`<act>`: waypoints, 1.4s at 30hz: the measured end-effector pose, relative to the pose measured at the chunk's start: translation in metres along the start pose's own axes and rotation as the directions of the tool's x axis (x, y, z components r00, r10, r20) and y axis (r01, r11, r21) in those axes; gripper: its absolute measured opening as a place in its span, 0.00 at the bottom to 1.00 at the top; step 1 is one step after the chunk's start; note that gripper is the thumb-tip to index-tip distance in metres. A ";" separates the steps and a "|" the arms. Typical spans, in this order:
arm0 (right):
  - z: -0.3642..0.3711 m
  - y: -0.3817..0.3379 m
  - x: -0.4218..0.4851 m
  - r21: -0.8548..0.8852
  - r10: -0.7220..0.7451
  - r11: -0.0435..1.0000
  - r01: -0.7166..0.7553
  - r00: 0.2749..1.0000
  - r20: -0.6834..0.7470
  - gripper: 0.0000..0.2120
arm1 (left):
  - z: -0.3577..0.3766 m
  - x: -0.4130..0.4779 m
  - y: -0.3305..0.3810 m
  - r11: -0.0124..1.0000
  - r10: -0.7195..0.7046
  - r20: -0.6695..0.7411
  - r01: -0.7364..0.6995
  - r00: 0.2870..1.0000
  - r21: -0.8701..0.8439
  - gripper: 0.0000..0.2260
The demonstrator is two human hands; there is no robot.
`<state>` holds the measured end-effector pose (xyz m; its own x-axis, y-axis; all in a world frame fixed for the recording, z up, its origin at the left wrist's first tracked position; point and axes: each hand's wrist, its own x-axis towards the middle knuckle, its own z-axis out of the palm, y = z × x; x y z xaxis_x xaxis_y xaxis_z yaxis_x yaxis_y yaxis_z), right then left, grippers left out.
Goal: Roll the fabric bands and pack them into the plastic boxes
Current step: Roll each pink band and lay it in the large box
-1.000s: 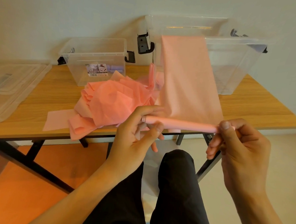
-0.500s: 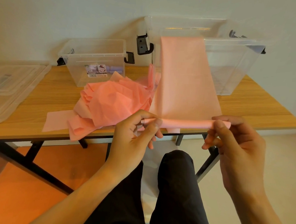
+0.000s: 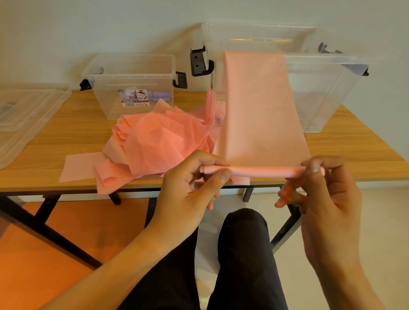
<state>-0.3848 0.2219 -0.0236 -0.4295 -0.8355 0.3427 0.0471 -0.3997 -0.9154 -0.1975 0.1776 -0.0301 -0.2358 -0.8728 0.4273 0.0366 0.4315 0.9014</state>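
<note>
While both hands hang just off the table (image 3: 57, 135) edge, I note the pink band (image 3: 260, 105) stretched between them and the big box (image 3: 325, 90).

- Band: near end wound into a thin roll (image 3: 257, 171), held level above the table's front edge. The flat rest rises away to the big box's near rim; I cannot tell if it hooks over.
- Left hand (image 3: 187, 184): thumb and fingertips pinch the roll's left end, with a short stub poking out past them.
- Right hand (image 3: 324, 199): thumb on top, fingers curled beneath, clamped on the roll's right end.
- Pile (image 3: 159, 143): loose pink bands heaped mid-table, just left of the stretched one, some hanging over the front edge.
- Small box (image 3: 131, 84): clear, behind the pile, with purple rolls (image 3: 159, 96) lying on its floor beside a label.
- Lids (image 3: 16, 116): clear, stacked at the table's far left.
- Knee (image 3: 243, 251): in dark trousers, below the roll.
</note>
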 end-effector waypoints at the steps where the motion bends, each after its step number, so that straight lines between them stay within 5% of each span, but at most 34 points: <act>1: -0.001 0.000 0.000 0.007 -0.002 1.000 0.001 1.000 0.017 0.10 | 0.000 0.000 0.000 1.000 -0.006 -0.006 0.006 1.000 0.002 0.05; 19: -0.003 0.001 0.001 0.072 0.036 0.997 -0.036 0.999 0.003 0.08 | -0.001 0.002 -0.004 0.992 -0.012 0.068 0.020 0.998 -0.121 0.10; 37: -0.001 0.004 -0.002 0.026 -0.036 0.999 0.037 0.998 -0.045 0.04 | 0.000 -0.003 -0.004 0.995 0.060 -0.143 -0.071 0.988 -0.073 0.06; 42: -0.003 0.004 -0.003 -0.007 -0.059 0.998 0.058 0.997 -0.050 0.10 | -0.001 -0.005 -0.003 0.997 0.022 -0.174 -0.035 0.985 -0.075 0.06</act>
<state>-0.3857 0.2240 -0.0286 -0.4760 -0.7907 0.3850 0.0151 -0.4451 -0.8954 -0.1961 0.1802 -0.0348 -0.0627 -0.8896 0.4524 0.1178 0.4435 0.8885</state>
